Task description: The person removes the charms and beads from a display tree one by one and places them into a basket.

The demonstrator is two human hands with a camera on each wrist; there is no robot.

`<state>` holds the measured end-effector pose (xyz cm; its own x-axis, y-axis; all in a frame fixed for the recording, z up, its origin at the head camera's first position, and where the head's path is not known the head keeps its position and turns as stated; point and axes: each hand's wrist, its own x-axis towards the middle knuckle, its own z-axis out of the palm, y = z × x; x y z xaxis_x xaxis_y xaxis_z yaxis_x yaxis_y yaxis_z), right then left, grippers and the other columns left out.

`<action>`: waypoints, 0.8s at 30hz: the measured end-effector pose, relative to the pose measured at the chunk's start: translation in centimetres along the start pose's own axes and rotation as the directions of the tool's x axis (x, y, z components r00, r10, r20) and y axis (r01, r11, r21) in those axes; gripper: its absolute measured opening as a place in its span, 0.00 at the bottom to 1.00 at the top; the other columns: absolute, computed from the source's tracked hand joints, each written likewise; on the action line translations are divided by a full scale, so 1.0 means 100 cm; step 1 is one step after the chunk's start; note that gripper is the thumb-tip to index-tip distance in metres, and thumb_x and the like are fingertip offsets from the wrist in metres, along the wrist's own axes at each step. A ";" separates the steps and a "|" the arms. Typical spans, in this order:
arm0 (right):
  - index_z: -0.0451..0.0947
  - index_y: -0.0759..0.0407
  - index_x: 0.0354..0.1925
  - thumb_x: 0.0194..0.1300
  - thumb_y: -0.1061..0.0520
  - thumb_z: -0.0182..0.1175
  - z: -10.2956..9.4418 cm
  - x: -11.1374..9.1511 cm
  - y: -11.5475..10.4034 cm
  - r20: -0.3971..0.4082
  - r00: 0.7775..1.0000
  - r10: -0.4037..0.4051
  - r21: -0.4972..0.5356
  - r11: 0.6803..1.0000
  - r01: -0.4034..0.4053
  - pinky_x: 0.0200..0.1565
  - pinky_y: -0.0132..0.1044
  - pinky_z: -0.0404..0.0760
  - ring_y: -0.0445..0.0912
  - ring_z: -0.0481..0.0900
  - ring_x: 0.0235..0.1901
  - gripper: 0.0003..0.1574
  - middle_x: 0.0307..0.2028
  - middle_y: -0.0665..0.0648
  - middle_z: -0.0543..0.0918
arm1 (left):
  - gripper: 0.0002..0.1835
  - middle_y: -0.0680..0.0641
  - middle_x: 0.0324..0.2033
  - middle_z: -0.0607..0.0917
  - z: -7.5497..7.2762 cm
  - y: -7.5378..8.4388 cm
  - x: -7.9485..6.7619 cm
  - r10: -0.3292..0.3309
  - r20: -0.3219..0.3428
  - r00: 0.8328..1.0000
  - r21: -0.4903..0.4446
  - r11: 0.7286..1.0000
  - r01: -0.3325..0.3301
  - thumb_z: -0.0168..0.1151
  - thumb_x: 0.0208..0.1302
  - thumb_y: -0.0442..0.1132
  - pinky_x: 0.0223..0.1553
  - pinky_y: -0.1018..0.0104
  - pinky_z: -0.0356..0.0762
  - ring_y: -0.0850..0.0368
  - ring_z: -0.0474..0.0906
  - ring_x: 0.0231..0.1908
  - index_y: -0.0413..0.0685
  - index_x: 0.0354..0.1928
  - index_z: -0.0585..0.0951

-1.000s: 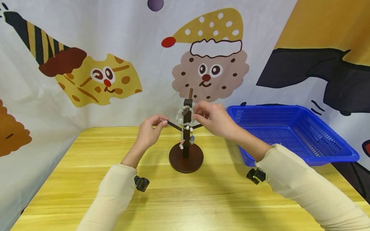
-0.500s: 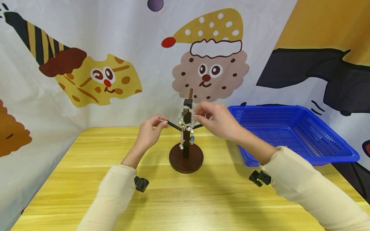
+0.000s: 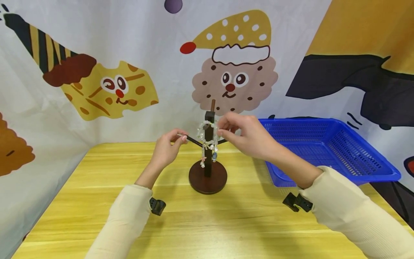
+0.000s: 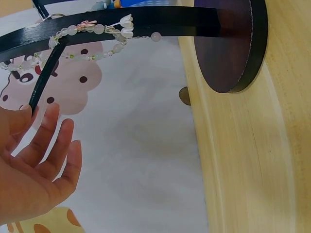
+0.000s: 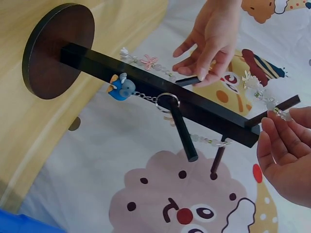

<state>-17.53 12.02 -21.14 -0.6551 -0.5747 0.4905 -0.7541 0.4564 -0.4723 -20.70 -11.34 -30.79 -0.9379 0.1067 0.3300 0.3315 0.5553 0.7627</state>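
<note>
A dark wooden jewelry stand (image 3: 208, 169) with a round base stands upright on the table. My left hand (image 3: 166, 147) pinches the tip of its left peg (image 4: 46, 77) between thumb and finger. With my right hand (image 3: 247, 135) I pinch a clear beaded bracelet (image 5: 262, 96), which loops round an upper peg (image 5: 286, 104) near the post's top. Another beaded bracelet with a pink charm (image 5: 149, 61) and white flowers hangs on the left peg. From the right peg (image 5: 184, 133) dangles a keychain with a blue figure (image 5: 124, 88). Further beads (image 5: 209, 141) hang on a far peg.
A blue plastic basket (image 3: 372, 176) stands behind my right forearm on the table's right side. The yellow wood-grain table (image 3: 207, 230) meets a white cloth (image 3: 171, 93) printed with cartoon food at its back edge.
My right hand has shifted slightly to the right, and its forearm has swung outward. The bracelet at its fingers has changed how it hangs on the upper peg. My left hand stays put.
</note>
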 end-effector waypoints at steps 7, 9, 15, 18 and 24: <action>0.76 0.60 0.33 0.61 0.67 0.59 -0.003 -0.002 -0.006 -0.014 0.998 -0.063 0.007 0.998 0.063 0.28 0.35 0.72 0.40 0.75 0.28 0.04 0.27 0.51 0.81 | 0.10 0.41 0.34 0.85 0.000 0.000 0.000 0.008 0.000 1.000 0.005 1.000 -0.008 0.52 0.69 0.37 0.39 0.51 0.74 0.45 0.79 0.41 0.40 0.45 0.79; 0.76 0.60 0.32 0.61 0.67 0.59 -0.004 -0.003 -0.008 -0.013 0.997 -0.081 0.012 0.997 0.081 0.29 0.34 0.72 0.40 0.75 0.28 0.04 0.27 0.51 0.81 | 0.10 0.41 0.34 0.85 -0.001 0.000 0.001 0.009 -0.001 1.000 0.004 1.000 -0.009 0.52 0.69 0.36 0.39 0.51 0.74 0.45 0.79 0.41 0.39 0.45 0.79; 0.76 0.59 0.32 0.60 0.67 0.60 -0.005 -0.004 -0.011 -0.010 0.990 -0.140 0.031 0.990 0.140 0.29 0.34 0.73 0.38 0.75 0.28 0.05 0.29 0.50 0.81 | 0.09 0.42 0.34 0.85 -0.001 0.000 0.000 0.010 -0.003 1.000 -0.002 1.000 -0.010 0.52 0.69 0.36 0.36 0.54 0.73 0.46 0.79 0.40 0.41 0.44 0.79; 0.77 0.59 0.32 0.60 0.67 0.61 -0.005 -0.005 -0.012 -0.002 0.988 -0.153 0.032 0.988 0.153 0.28 0.33 0.72 0.38 0.75 0.27 0.05 0.29 0.49 0.80 | 0.09 0.42 0.33 0.85 -0.001 0.000 0.000 0.011 0.000 1.000 -0.002 1.000 -0.011 0.52 0.69 0.36 0.35 0.55 0.72 0.46 0.79 0.39 0.41 0.44 0.79; 0.77 0.59 0.33 0.60 0.67 0.61 -0.007 -0.010 -0.011 0.008 0.991 -0.131 0.017 0.991 0.131 0.27 0.34 0.72 0.38 0.75 0.28 0.05 0.29 0.49 0.81 | 0.09 0.42 0.33 0.84 -0.001 -0.001 0.000 0.019 0.000 1.000 -0.003 1.000 -0.019 0.52 0.69 0.36 0.35 0.56 0.72 0.46 0.79 0.39 0.41 0.43 0.79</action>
<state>-16.11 12.54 -20.63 -0.5499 -0.6349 0.5427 -0.8326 0.3654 -0.4162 -20.73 -11.44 -30.77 -0.9314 0.1177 0.3446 0.3500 0.5503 0.7581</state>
